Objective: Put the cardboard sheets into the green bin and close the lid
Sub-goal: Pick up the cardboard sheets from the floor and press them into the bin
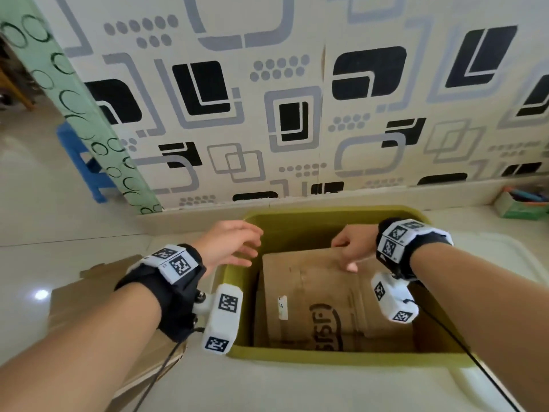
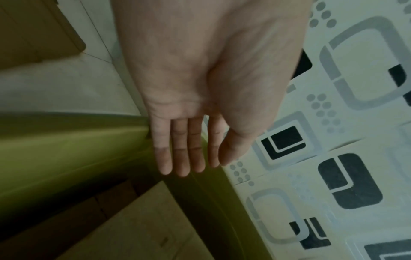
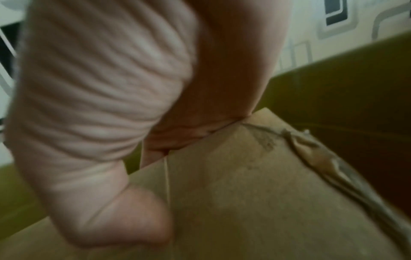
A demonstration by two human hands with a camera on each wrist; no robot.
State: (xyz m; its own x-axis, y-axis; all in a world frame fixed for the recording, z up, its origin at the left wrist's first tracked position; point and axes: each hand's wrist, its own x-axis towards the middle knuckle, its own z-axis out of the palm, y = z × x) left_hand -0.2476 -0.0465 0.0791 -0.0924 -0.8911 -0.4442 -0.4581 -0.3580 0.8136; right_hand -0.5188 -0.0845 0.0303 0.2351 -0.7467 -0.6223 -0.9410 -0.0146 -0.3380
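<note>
Green bin (image 1: pixel 312 356): lidless, olive plastic, rectangular, on pale floor against the patterned wall, a gap left between its walls and the load. Cardboard sheet (image 1: pixel 320 295): brown, creased, printed, tilted inside the bin; more cardboard (image 1: pixel 89 289) lies flat on the floor just left. Right hand (image 1: pixel 352 243): grip pinching the sheet's top edge; left hand (image 1: pixel 230 242): fingers straight, empty, over the bin's left rim.

Head view looks down from above; both wrist views sit close along the palms — all share the green bin (image 1: pixel 350 358).
</note>
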